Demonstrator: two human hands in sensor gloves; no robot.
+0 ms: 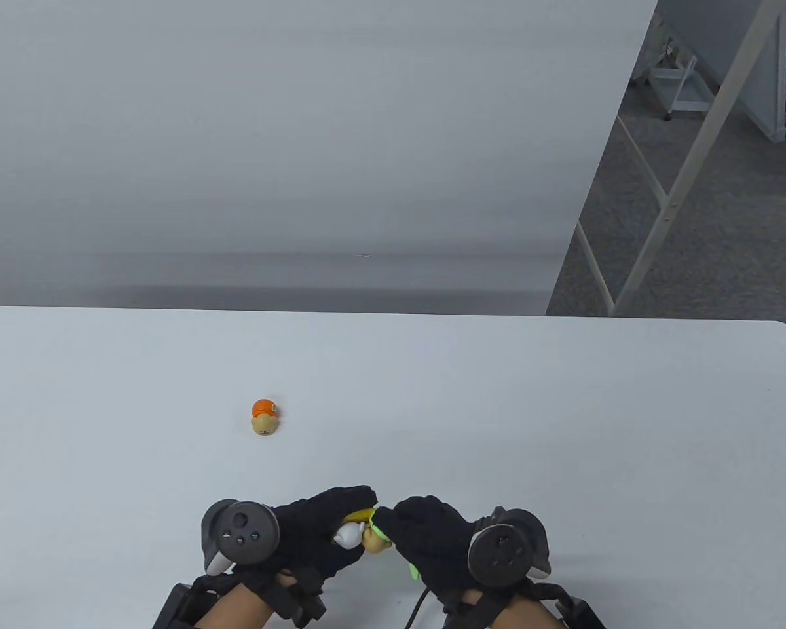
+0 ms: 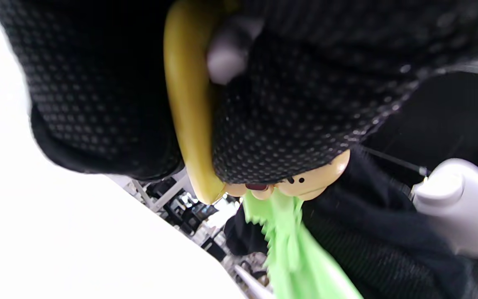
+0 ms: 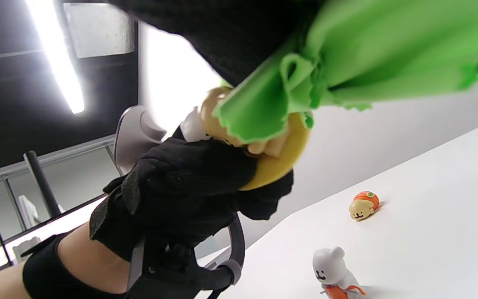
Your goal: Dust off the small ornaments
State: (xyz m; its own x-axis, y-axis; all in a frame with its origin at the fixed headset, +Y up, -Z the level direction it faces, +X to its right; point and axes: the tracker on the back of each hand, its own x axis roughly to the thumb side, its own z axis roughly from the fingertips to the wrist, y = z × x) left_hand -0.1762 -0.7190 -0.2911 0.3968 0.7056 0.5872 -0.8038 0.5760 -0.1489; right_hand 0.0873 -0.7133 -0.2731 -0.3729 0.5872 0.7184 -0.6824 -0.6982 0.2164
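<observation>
The smooth, matte white desk [image 1: 498, 406] with rounded corners fills the lower half of the table view, and both hands meet at its six o'clock edge. The left hand [image 1: 314, 531], in a black knit glove with a fine dotted texture, has its grip curled tight around a small glossy plastic figurine with a curved yellow banana-shaped part, a tan face and a white body [image 1: 360, 531], holding it up off the desk. The right hand [image 1: 426, 537], gloved the same way, has its grip pinched together on a thin, bright green cloth with a zigzag-cut edge [image 3: 305, 74]; the bunched cloth is pressed against the figurine's tan face, at about three o'clock of the left hand's fingers. A rounded dark tracker [image 1: 241, 532] sits on the back of the left hand, another one [image 1: 503, 549] on the right. At about eleven o'clock from the hands, well apart from them, a small smooth figurine with an orange rounded shell and a tan face [image 1: 264, 417] lies on the desk. The right wrist view also shows a small white bear-like figurine with an orange base [image 3: 333, 275] standing on the desk, nearer to the camera than the orange one.
</observation>
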